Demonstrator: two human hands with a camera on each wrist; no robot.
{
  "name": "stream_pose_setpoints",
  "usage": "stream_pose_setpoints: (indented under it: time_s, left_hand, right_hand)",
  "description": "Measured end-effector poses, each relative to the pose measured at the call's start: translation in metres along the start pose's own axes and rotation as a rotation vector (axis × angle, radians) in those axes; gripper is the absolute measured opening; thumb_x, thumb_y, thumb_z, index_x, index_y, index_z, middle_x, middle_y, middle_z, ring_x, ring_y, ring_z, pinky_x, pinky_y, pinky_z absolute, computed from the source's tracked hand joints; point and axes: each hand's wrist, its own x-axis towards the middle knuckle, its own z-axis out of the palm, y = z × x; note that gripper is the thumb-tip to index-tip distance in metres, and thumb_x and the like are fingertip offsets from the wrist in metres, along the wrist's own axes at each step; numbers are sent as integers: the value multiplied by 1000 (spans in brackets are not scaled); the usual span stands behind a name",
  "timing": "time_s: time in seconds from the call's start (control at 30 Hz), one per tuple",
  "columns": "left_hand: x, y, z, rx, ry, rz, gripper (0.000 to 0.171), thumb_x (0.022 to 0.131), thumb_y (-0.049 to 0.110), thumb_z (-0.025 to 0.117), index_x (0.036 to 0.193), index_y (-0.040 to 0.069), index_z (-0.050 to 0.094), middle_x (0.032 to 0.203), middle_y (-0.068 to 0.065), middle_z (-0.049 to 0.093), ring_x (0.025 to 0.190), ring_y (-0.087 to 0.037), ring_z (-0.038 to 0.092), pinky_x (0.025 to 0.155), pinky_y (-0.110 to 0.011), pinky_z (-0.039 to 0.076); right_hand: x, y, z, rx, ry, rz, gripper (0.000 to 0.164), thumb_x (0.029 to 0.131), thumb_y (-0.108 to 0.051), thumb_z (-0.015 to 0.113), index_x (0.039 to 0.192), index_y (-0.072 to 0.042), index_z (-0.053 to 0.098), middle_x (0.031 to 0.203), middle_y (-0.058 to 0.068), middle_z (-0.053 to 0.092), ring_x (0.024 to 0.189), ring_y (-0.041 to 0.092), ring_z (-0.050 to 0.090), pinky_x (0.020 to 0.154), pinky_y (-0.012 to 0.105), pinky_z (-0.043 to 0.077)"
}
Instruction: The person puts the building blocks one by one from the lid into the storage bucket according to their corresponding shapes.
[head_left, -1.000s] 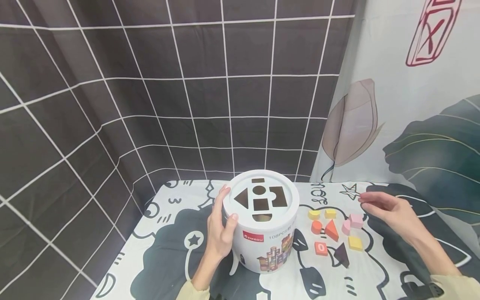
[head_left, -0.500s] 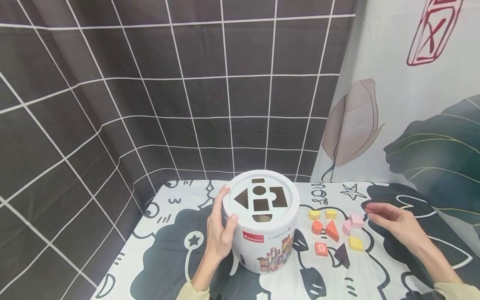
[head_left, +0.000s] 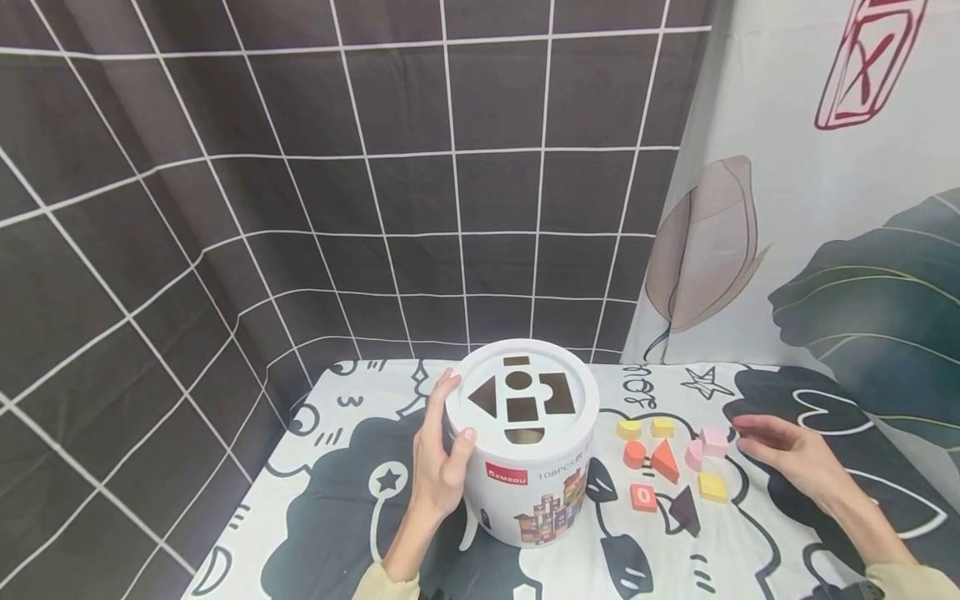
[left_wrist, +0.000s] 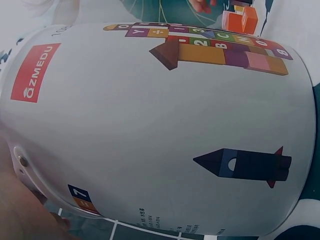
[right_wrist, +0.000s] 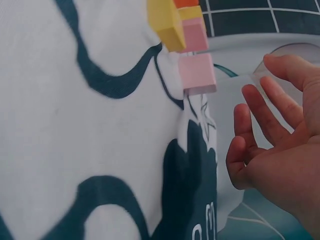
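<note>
A white bucket [head_left: 517, 492] stands upright, its lid [head_left: 480, 367] cut with shaped holes. My left hand [head_left: 438, 467] rests against the bucket's left side, its thumb and a fingertip touching near the rim. To the right lie a pink cube [head_left: 714, 442], a second pink block [head_left: 693, 455], an orange triangular block [head_left: 664, 461], a round red block [head_left: 634, 454], a red block marked 0 [head_left: 642, 497], a dark triangular block [head_left: 684, 510] and several yellow blocks [head_left: 712, 487]. Beside the pink cube, my right hand [head_left: 795, 458] hovers, fingers loosely bent, holding nothing.
A black-and-white patterned cloth [head_left: 337, 508] covers the table. Dark gridded fabric [head_left: 405, 200] hangs behind it. A pale curtain [head_left: 750, 108] with leaf prints hangs at the right.
Over the last second, my right hand has moved down and slightly right, past the star print to beside the pink cube. My left hand, the bucket and the blocks stay in place.
</note>
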Motion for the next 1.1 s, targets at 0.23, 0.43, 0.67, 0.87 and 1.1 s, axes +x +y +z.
stream_pose_setpoints:
  time_s: [0.23, 0.43, 0.67, 0.87, 1.1]
  left_hand:
    - [0, 0, 0, 5, 3, 10, 62, 83, 25, 51, 142, 5, 51, 152, -8, 46, 138, -26, 45, 106, -56, 37]
    - [0, 0, 0, 0, -2, 8, 62, 84, 25, 50, 142, 5, 51, 153, -8, 45, 138, -26, 45, 106, -56, 37]
    - [1, 0, 0, -1, -4, 7, 62, 84, 25, 51, 142, 5, 51, 152, -9, 46, 138, -26, 44, 107, -57, 36]
    - [1, 0, -1, 1, -3, 8, 62, 83, 24, 51, 142, 5, 51, 152, -9, 46, 138, -27, 45, 106, -58, 37]
    - [1, 1, 0, -6, -10, -6, 63, 83, 24, 50, 143, 6, 50, 153, -9, 45, 139, -26, 44, 107, -56, 35]
  right_hand:
    - [2, 9, 4, -49, -45, 62, 59, 89, -28, 76, 132, 8, 56, 125, 31, 60, 86, -9, 51, 71, 23, 52]
    - [5, 13, 6, -58, -53, 69, 61, 87, -27, 77, 132, 9, 55, 125, 32, 59, 94, 15, 59, 81, 47, 52]
    - [8, 15, 9, -62, -65, 73, 62, 87, -28, 77, 132, 8, 55, 126, 31, 59, 97, 22, 60, 81, 46, 50]
    - [12, 15, 12, -64, -67, 60, 61, 85, -26, 79, 130, 7, 57, 123, 29, 61, 92, 15, 59, 75, 35, 48]
    - [15, 17, 14, -68, -56, 78, 63, 84, -22, 80, 133, 9, 54, 122, 31, 60, 95, 27, 62, 77, 45, 51]
